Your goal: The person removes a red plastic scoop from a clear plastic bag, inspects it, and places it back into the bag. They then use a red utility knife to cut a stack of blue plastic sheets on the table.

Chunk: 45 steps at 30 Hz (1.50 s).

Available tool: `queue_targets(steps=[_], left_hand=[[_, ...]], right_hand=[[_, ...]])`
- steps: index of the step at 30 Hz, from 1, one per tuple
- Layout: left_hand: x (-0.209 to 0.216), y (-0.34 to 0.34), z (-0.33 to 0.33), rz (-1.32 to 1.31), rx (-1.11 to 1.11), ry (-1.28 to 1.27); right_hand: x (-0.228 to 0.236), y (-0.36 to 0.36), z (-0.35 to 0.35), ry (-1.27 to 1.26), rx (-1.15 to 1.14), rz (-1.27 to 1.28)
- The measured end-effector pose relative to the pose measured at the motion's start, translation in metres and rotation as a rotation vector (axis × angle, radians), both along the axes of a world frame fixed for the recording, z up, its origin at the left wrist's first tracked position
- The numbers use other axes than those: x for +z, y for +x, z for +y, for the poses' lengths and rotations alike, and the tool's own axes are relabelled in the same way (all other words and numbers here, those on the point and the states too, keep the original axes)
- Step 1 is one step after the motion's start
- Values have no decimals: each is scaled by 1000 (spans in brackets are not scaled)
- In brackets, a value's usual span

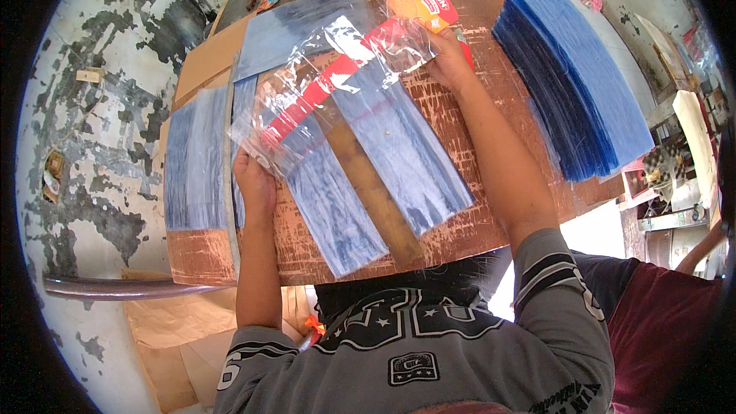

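Observation:
A clear plastic bag with a red band (316,92) is stretched slantwise between my two hands. My left hand (256,186) pinches its near left end, and my right hand (448,59) grips its far right end. An orange and red printed card (423,4) shows at the fingers of my right hand; whether they hold it too, I cannot tell. Under the bag, two bluish clear plastic stacks lie side by side, a left stack (337,215) and a right stack (414,157). A brown strip of board (372,192) shows between them.
A tall fanned pile of blue plastic sheets (571,80) stands on the right of the worn brown table (502,119). More plastic sheets (195,165) lie at the left, others (303,27) farther back. A person in a maroon garment (667,330) is at the lower right.

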<state>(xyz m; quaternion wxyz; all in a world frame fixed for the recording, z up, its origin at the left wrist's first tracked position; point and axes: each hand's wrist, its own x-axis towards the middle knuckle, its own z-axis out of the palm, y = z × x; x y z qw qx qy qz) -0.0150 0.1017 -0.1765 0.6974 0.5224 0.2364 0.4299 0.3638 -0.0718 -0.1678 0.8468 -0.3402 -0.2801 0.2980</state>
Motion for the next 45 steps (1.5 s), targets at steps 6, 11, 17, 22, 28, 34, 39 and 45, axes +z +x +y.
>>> queue_targets(steps=[6,11,17,22,28,34,39,45], left_hand=[[-6,-3,6,-17,-25,9],[-7,-3,6,-30,-30,16],[-10,-4,9,-36,-36,23],[-7,-2,6,-24,-14,7],[-7,-2,5,-49,-2,-3],[-8,-2,6,-40,-9,1],[-6,-2,5,-51,-18,-6],[-4,-1,3,-54,-12,-3]], right_hand=[[-1,-1,-2,-4,11,2],[2,-3,-3,-3,12,19],[3,-4,-4,-20,23,31],[2,-4,-4,5,34,26],[5,-9,-4,-15,32,48],[4,-8,-3,-33,33,64],[4,-9,-3,-30,22,61],[3,-8,-2,-33,8,56]])
